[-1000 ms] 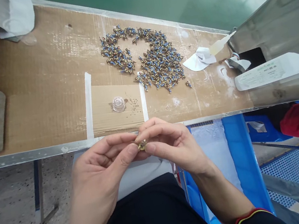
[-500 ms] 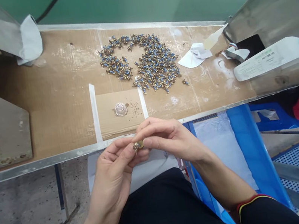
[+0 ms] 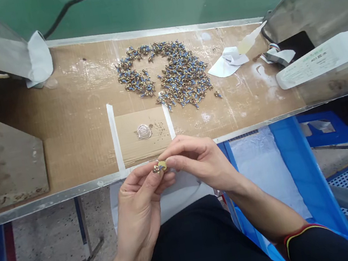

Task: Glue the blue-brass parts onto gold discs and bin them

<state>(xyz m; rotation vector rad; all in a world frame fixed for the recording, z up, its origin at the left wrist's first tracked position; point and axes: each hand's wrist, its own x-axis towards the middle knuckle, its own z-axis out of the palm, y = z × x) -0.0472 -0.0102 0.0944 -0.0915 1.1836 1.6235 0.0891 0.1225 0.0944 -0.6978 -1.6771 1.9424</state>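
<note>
Just in front of the table edge my two hands meet. My left hand pinches a small brass-and-blue part between thumb and fingers; it resembles the pieces heaped on the table. A yellowish round piece sits against that part, gripped by the thumb and fingertips of my right hand. Whether the two pieces are joined I cannot tell. Beyond my hands, a small clear round dish rests on a cardboard patch edged with white tape. Farther back lies a pile of brass-and-blue parts.
Metal housings stand at the left and right. A dropper bottle lies by white paper, and a large white bottle leans at the right. A blue crate is below the table's right side.
The yellowish piece shows more fully between my fingertips, and the brass-and-blue part has turned slightly. The whole view has shifted a little; both hands keep their pinches.
</note>
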